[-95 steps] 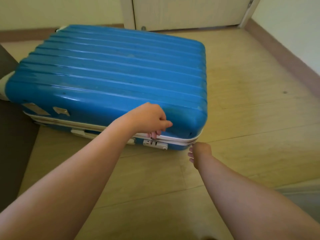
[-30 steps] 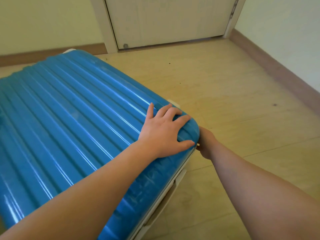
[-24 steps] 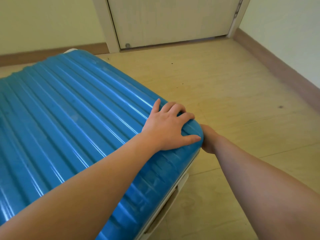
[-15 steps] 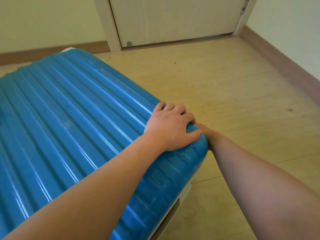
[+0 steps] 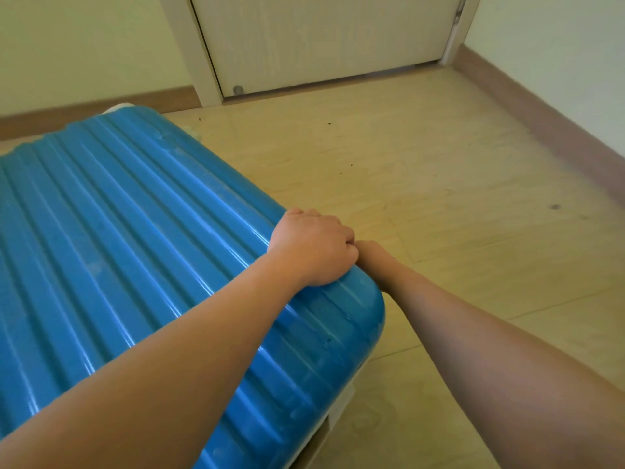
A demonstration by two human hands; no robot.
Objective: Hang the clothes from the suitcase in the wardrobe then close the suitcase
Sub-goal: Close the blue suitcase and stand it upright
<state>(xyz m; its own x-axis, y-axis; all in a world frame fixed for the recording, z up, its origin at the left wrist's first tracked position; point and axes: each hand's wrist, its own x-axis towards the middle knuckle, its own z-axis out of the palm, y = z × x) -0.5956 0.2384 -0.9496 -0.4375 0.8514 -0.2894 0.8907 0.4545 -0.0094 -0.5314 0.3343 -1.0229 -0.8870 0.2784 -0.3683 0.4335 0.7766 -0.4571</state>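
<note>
Looks like the last step here, closing up. The blue suitcase (image 5: 118,248) lies flat on the floor (image 5: 439,198), lid down, well short of the door (image 5: 321,38). Left hand (image 5: 313,248) is curled over the lid's right edge near the front corner, gripping it. Right hand (image 5: 370,255) is tucked just behind, at the case's side. It's mostly hidden, so I can't tell its grip. Next move imo: squeeze the 2 shells together while whatever fastens that side gets done up.

Glossy ribbed plastic suitcase (image 5: 118,231); matt wood-look floor (image 5: 422,170).
</note>
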